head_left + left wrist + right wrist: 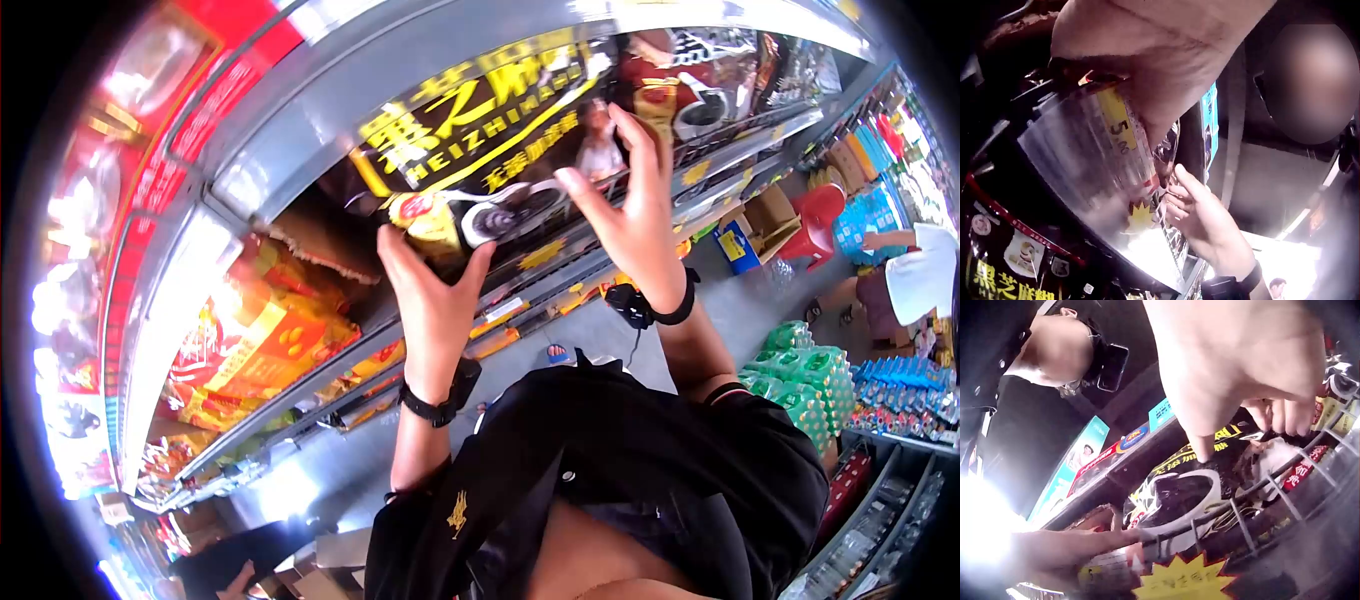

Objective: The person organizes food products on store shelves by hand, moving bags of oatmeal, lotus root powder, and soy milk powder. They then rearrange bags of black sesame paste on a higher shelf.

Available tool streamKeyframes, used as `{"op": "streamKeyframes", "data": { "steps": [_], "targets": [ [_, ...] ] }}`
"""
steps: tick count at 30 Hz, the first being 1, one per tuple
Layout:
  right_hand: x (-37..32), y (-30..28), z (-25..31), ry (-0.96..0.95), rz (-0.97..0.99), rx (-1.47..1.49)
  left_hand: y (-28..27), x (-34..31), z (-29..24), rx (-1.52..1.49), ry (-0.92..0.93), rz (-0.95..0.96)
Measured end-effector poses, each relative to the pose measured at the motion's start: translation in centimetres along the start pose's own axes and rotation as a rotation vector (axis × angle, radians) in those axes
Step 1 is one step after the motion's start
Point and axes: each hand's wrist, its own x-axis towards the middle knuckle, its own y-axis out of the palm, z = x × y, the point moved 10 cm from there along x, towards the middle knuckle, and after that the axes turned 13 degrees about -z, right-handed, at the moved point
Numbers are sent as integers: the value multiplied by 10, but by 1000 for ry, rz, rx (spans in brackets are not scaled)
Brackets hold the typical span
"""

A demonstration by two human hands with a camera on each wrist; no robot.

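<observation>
A black bag of black sesame paste (500, 110) with big yellow lettering stands at the front of the shelf, behind a wire rail (1244, 528). My left hand (432, 305) holds its lower left corner, thumb on the front and a finger up the side; the other fingers are hidden. On the bag's right edge is my right hand (640, 220). In the right wrist view its thumb presses the bag's front while the fingers curl at the edge. A bowl picture (1188, 494) shows on the bag's lower front.
Orange bags (260, 335) fill the shelf to the left, and more dark packs (700, 85) sit to the right. A yellow star-shaped tag (1185, 581) hangs on the rail. Green bottle packs (800, 390) and another person (915, 265) are across the aisle.
</observation>
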Motion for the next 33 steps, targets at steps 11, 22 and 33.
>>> {"op": "streamKeyframes", "data": {
  "steps": [11,22,33],
  "targets": [
    [7,34,-41,234,351,207,8,13,-9,-136,-260,39],
    [12,46,-39,336,324,603,5,11,1,-267,-207,-35],
    [13,43,-53,481,337,667,-22,17,9,-440,-259,-91]
  ]
}}
